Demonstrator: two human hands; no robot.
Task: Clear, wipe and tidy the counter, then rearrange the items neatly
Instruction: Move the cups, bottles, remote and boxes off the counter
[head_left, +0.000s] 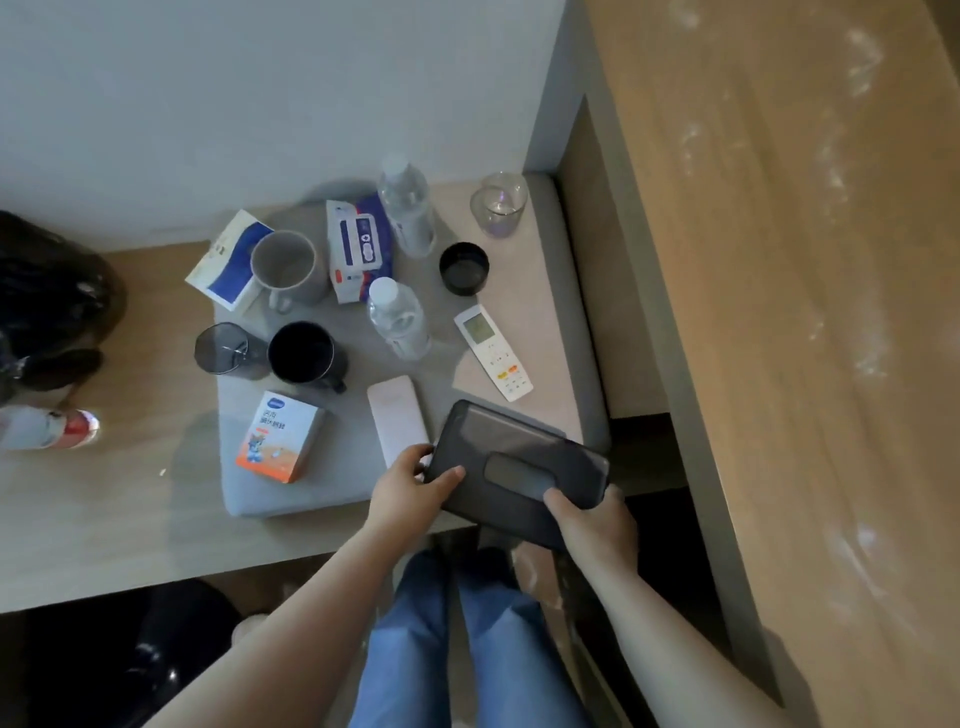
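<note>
A dark grey tissue box (511, 457) with an oval slot on top is at the near right corner of the grey mat (358, 467). My left hand (410, 483) grips its left end and my right hand (597, 525) grips its near right end. On the mat lie a white power bank (395, 421), a white remote (493, 353), an orange-and-white box (280, 436), a black mug (304, 353), a grey mug (285, 267), two clear water bottles (400, 319) (408, 208), a wipes pack (358, 244) and a black lid (464, 268).
A clear glass (498, 203) stands at the mat's back right, a dark glass (223, 348) at its left edge. A blue-and-white packet (228, 260) leans behind the grey mug. A black bag (47, 301) and a red-and-white can (49, 428) sit at left. A wooden panel (779, 312) rises at right.
</note>
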